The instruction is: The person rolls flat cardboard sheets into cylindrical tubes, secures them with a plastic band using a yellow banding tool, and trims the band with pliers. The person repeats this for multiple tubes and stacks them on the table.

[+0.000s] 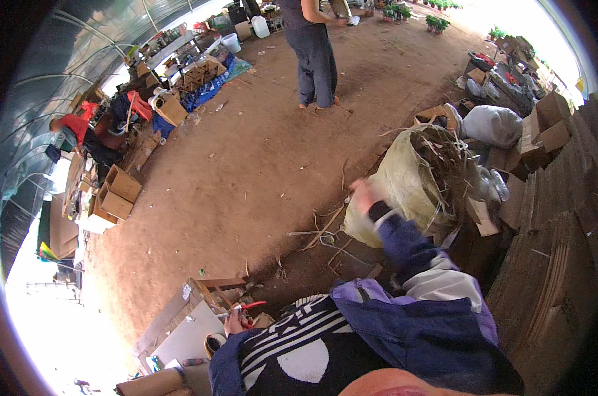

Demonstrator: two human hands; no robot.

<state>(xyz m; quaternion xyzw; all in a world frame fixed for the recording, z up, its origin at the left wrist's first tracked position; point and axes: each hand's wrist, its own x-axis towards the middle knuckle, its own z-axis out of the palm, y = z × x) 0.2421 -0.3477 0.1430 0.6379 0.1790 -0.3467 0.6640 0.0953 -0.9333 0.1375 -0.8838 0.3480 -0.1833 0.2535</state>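
Note:
My left hand (233, 321) is low in the picture, close to my body, closed around a hand tool with a red handle (252, 305). Its kind is too small to make out. Out to the right reaches my right hand (367, 195), its fingers smeared by motion. It is at the left side of a pale yellow sack (398, 188); whether it touches the sack I cannot tell. Dry stalks and twigs (444, 155) fill the sack's mouth. Below the left hand lies a light grey board (192, 336).
Cardboard boxes (546, 122) and a stuffed white sack (492, 125) stand beyond the yellow sack. Loose sticks (325, 231) litter the dirt floor (226, 178). One person (315, 59) stands ahead; another (91, 140) bends among boxes at the left.

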